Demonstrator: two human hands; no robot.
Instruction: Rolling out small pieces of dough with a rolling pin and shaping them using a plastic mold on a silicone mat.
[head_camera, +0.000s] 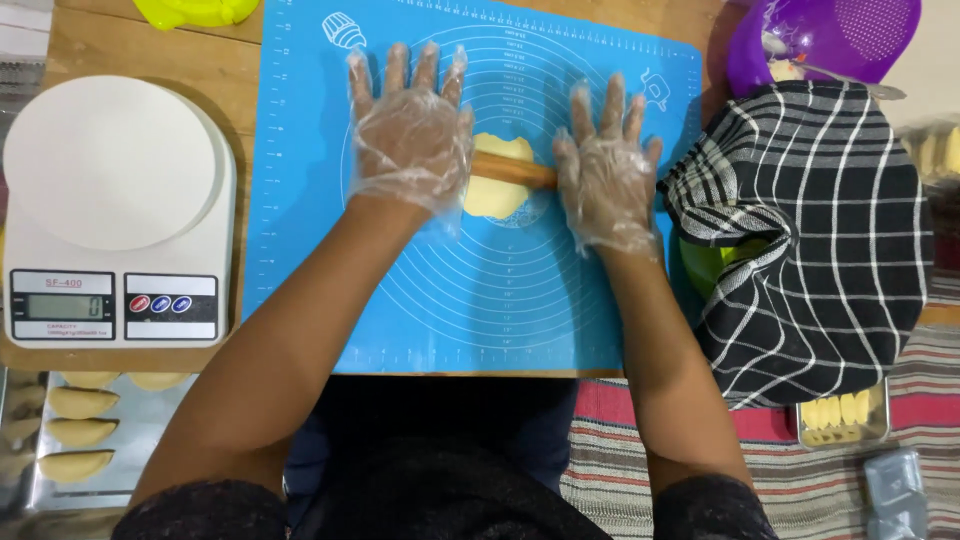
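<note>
Both gloved hands, left (410, 135) and right (605, 165), press open and flat, no grip closed, on the thin wooden rolling pin (512, 171) over pale yellow dough (497, 180) at the blue silicone mat's (300, 200) centre; even pressure from both palms would likely keep the thickness uniform.

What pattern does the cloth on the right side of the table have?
The cloth is black with thin white lines forming a check pattern; the head view shows it best.

Bright even overhead light, soft shadows, mild glare on gloves, sharp focus
</note>
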